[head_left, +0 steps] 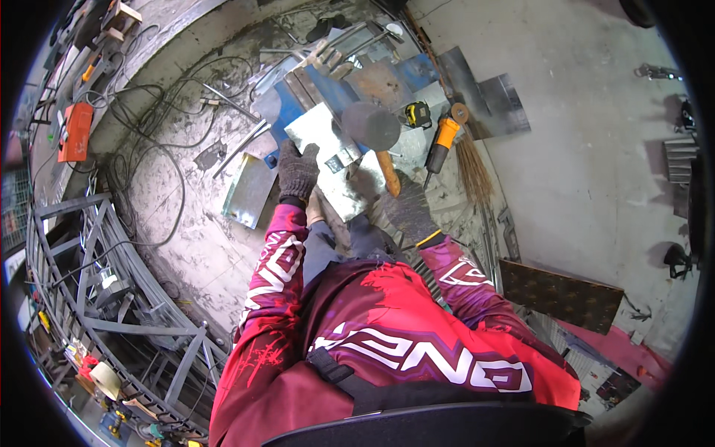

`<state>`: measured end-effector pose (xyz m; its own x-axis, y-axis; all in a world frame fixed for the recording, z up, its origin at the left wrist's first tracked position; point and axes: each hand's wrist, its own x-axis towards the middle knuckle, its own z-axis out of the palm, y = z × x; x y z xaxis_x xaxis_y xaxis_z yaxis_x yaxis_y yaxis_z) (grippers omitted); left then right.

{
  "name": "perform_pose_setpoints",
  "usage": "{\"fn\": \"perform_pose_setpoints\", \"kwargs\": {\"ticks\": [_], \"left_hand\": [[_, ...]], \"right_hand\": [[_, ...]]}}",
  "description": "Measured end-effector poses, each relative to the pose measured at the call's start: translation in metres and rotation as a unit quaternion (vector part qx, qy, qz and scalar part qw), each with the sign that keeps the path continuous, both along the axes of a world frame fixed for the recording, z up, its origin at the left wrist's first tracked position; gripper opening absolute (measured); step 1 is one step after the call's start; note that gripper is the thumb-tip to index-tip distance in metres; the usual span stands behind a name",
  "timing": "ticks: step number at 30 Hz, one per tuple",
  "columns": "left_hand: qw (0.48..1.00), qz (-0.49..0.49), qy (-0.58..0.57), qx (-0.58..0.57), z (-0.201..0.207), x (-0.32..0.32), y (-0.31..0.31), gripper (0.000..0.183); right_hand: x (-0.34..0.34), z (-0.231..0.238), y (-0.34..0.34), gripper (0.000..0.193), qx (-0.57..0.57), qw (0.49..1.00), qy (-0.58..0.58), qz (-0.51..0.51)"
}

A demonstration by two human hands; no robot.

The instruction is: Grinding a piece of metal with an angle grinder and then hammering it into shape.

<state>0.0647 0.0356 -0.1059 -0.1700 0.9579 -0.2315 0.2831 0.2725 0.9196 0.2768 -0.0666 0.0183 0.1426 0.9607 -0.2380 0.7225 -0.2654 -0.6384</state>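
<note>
Pressing a metal sheet [328, 149] flat with the left hand [298, 173] while the right hand [408, 210] holds a mallet [375, 134].

The sheet lies on the floor at 12 o'clock from the person, its long axis running from 11 toward 5 o'clock. The left fingers are spread flat on its near-left edge, holding nothing. The right fingers are wrapped around the mallet's orange handle; its round head hangs over the sheet's right part, at 1 o'clock from the left hand. An angle grinder [441, 145] lies just right.
</note>
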Motion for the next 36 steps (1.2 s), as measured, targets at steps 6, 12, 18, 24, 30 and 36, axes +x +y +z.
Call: {"fn": "perform_pose_setpoints", "kwargs": {"ticks": [6,12,18,24,30,36], "left_hand": [[0.998,-0.008,0.064,-0.011,0.0,-0.001,0.001,0.035],[0.999,-0.005,0.046,-0.014,-0.004,0.0,0.0,0.038],[0.999,0.037,0.02,0.005,0.005,0.007,-0.028,0.042],[0.896,0.178,-0.37,-0.169,-0.004,0.037,-0.068,0.025],[0.946,0.133,-0.29,-0.066,-0.012,0.031,-0.071,0.028],[0.796,-0.063,-0.525,-0.294,0.015,-0.04,-0.038,0.046]], "right_hand": [[0.001,-0.019,0.007,0.031,-0.028,0.998,0.014,-0.049],[0.0,-0.01,0.004,0.031,-0.012,0.999,0.021,-0.045],[0.013,-0.003,0.006,0.035,-0.035,0.996,-0.036,-0.067],[0.014,-0.011,-0.022,0.03,-0.06,0.995,-0.073,-0.015],[0.01,-0.033,-0.032,0.029,-0.138,0.987,-0.073,-0.034],[0.025,-0.023,-0.023,0.036,-0.124,0.987,-0.094,0.039]]}}
